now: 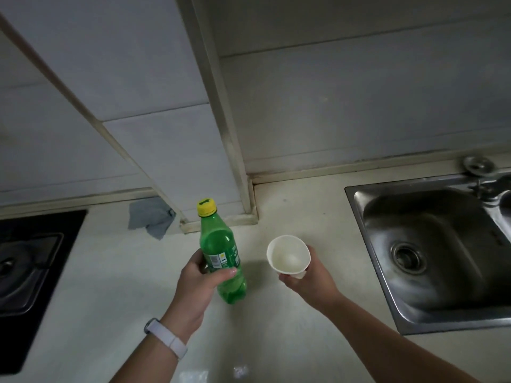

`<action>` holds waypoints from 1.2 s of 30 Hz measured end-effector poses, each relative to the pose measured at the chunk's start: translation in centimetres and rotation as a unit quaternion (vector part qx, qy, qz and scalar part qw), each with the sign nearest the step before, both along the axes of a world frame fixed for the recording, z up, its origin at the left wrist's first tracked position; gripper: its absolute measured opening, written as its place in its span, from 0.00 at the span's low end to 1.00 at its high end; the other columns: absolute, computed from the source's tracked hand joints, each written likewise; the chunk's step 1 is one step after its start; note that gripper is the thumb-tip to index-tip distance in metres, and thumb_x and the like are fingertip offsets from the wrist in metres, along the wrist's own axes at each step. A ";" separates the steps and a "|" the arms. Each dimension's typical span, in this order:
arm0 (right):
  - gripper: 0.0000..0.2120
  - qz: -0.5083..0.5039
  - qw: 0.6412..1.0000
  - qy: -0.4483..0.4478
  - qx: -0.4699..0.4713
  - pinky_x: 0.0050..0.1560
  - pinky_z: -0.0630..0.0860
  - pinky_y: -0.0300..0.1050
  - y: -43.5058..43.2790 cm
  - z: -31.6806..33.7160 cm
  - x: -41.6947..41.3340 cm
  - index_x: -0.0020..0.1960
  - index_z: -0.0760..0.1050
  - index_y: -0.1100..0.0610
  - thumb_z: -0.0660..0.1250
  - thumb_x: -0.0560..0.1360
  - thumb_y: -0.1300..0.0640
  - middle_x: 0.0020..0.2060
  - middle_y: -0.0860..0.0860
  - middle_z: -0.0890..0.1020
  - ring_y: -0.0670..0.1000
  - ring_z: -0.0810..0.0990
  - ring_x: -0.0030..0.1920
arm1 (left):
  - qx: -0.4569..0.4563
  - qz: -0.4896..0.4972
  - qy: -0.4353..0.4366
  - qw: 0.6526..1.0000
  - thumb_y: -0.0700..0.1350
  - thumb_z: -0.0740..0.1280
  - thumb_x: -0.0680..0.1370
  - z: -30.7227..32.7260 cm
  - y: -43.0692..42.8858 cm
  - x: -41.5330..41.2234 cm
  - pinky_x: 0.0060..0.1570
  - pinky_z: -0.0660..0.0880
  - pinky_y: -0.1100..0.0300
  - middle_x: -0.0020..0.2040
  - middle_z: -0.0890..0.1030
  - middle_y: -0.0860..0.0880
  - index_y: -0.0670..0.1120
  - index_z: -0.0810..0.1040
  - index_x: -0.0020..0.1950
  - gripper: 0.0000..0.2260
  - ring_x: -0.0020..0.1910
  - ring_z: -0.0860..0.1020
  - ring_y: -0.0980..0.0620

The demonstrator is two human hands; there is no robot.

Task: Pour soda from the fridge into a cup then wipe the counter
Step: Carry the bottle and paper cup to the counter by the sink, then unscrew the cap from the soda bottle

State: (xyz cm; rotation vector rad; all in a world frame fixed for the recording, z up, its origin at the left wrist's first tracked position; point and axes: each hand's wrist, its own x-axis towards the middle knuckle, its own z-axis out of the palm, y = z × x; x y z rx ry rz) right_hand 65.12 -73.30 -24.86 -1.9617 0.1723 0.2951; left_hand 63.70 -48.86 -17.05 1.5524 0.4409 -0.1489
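A green soda bottle [221, 244] with a yellow cap screwed on is held upright over the pale counter [110, 272]. My left hand [197, 286] grips it around the labelled middle, thumb across the front. To its right my right hand [307, 277] holds a white paper cup [287, 254] from below and behind, its mouth tipped toward me. The cup looks empty inside. A crumpled grey cloth [152, 217] lies on the counter by the wall, behind and left of the bottle.
A steel sink [431, 244] with a drain is set into the counter at the right, a tap [486, 181] at its back edge. A black gas hob [25, 272] fills the left. A tiled pillar corner [243, 205] juts out behind the bottle.
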 end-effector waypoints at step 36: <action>0.04 0.069 0.985 -0.142 -0.071 0.48 0.81 0.53 1.9 19.0 1.4 0.45 0.77 0.44 0.66 0.76 0.53 0.39 0.48 0.84 0.50 0.83 0.42 | 0.195 -0.169 -0.099 0.961 0.43 0.80 0.64 6.4 1.2 -2.3 0.44 0.77 0.68 0.46 0.82 0.68 0.76 0.76 0.48 0.29 0.44 0.81 0.65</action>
